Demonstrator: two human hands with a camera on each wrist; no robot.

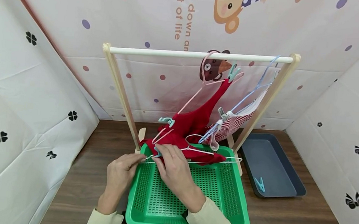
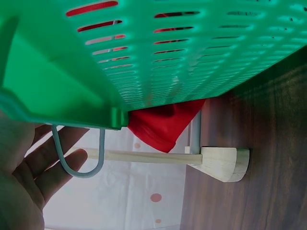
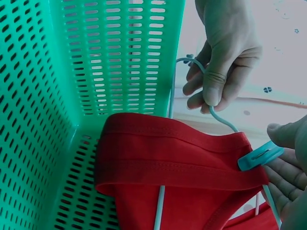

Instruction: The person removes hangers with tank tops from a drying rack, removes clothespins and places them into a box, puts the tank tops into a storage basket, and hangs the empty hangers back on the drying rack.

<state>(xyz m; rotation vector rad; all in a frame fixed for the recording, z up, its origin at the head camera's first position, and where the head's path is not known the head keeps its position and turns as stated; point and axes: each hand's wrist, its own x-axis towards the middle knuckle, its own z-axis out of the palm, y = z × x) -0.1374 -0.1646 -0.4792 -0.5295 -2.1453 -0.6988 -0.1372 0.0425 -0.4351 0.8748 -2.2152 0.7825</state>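
While left hand (image 1: 121,170) is pinching hanger (image 3: 159,207), right hand (image 1: 175,166) is holding peg (image 3: 261,155), thumb to fingers (squeeze: can't tell).
Ideally, peg is biting cloth (image 3: 144,160) plus hanger.

Pale thin-rod hanger (image 3: 223,120) pinched by left hand (image 3: 232,50); light-blue plastic clip (image 3: 259,157) held by right hand (image 3: 290,178) at edge of red cloth garment (image 3: 144,153); hanger partly covered by garment; green perforated plastic basket (image 3: 61,96) seen behind.
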